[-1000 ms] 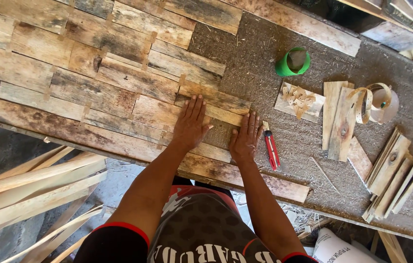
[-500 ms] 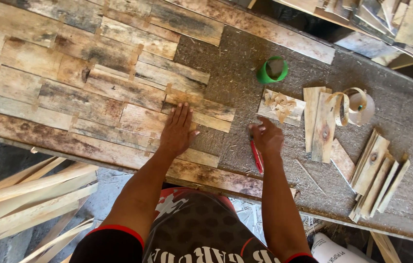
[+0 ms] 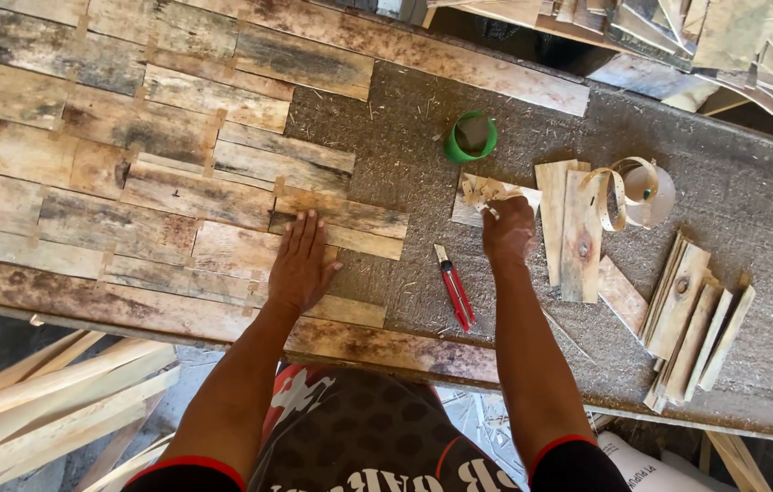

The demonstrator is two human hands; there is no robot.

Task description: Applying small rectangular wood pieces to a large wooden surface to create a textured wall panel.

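- Wood offcuts lay in a small pale heap near the middle of the surface, just below the green cup and left of the upright slats.
- Right hand rested on that heap, fingers bunched together around one small piece; whether it was truly pinched I could not tell from above.
- Left hand lay flat, fingers spread apart, pressing on the plank panel close to the near edge.
- Red utility knife lay between the two hands, touching neither.
- Tape roll sat further right, with a fan of thin strips toward the right edge.
- To my eye, the picking called for a light pinch on a single offcut, the flat palm keeping the panel from shifting, and the wrist kept clear of the knife.
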